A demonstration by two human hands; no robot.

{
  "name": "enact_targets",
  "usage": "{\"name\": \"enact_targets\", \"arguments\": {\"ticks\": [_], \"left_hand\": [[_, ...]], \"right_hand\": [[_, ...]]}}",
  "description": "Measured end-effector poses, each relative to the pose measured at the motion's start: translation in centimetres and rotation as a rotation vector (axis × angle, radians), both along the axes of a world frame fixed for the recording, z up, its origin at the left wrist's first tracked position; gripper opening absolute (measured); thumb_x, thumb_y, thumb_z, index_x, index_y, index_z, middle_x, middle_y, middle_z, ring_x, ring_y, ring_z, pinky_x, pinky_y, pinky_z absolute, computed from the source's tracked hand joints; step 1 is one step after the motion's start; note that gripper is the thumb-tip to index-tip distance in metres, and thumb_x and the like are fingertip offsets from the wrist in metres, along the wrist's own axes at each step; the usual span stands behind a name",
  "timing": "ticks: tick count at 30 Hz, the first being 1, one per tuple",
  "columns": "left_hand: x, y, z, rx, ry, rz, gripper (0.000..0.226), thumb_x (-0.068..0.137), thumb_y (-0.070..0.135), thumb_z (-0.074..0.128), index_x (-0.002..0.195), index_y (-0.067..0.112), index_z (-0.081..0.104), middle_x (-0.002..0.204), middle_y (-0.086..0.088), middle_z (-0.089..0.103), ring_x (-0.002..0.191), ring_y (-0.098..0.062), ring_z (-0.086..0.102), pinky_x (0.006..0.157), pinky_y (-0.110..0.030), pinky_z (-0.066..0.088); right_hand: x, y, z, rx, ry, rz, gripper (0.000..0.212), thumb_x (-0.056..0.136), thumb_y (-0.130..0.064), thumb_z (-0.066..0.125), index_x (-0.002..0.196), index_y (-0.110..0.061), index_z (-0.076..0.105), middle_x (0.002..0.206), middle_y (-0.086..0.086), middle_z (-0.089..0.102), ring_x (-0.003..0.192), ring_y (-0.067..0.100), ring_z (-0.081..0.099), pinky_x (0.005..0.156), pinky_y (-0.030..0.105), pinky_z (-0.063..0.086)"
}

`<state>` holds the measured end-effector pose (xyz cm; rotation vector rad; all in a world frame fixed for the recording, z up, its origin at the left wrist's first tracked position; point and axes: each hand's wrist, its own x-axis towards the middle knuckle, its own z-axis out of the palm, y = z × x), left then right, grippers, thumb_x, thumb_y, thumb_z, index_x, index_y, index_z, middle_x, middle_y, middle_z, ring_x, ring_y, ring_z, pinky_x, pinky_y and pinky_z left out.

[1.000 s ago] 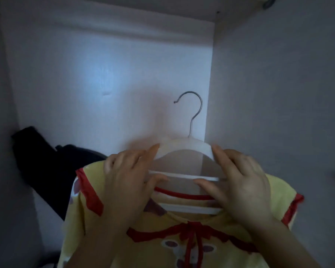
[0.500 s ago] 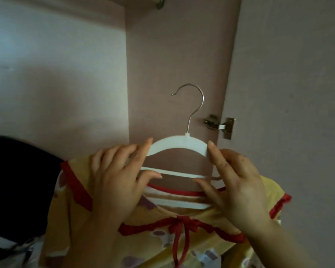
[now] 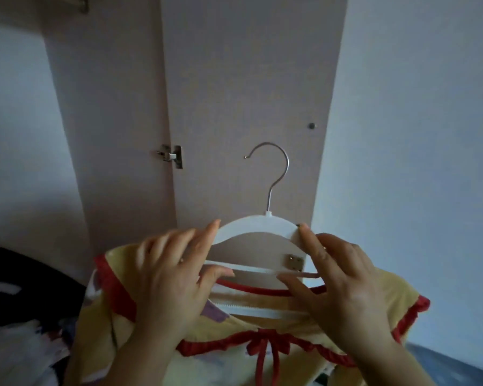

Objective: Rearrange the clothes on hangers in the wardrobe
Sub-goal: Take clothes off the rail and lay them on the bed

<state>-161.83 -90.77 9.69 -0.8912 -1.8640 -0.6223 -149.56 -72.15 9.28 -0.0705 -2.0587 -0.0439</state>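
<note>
Left hand point(image 3: 168, 280) and right hand point(image 3: 343, 285) each grip one shoulder of white hanger point(image 3: 255, 227), thumbs at its crossbar. Yellow garment point(image 3: 393, 291) hangs on it.

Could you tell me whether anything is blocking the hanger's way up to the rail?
Nothing visible does. The left hand and right hand hold the hanger; its hook stands free before the door. What seems the rail's end only peeks in top left.
</note>
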Motion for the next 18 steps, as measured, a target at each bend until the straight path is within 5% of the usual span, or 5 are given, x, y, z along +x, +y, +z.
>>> {"name": "enact_targets", "arguments": {"ticks": [9, 18], "left_hand": [[13.1, 9.4, -0.9, -0.023, 0.050, -0.452, 0.060, 0.082, 0.054, 0.047, 0.115, 0.007, 0.064, 0.089, -0.012, 0.069, 0.083, -0.029, 0.059, 0.072, -0.040, 0.043], [29.6, 13.8, -3.1, -0.032, 0.135, -0.949, 0.058, 0.091, 0.053, 0.038, 0.118, 0.007, 0.061, 0.086, -0.016, 0.070, 0.082, -0.033, 0.060, 0.070, -0.040, 0.041]], "right_hand": [[19.7, 2.4, -0.5, -0.026, 0.012, -0.435, 0.063, 0.079, -0.049, 0.066, 0.129, -0.014, 0.048, 0.101, 0.009, 0.063, 0.089, 0.019, 0.048, 0.069, 0.035, 0.051], [39.4, -5.2, -2.5, -0.130, -0.043, -1.038, 0.068, 0.081, -0.060, 0.053, 0.133, -0.019, 0.039, 0.106, 0.002, 0.061, 0.096, 0.013, 0.050, 0.077, 0.034, 0.052]]}}
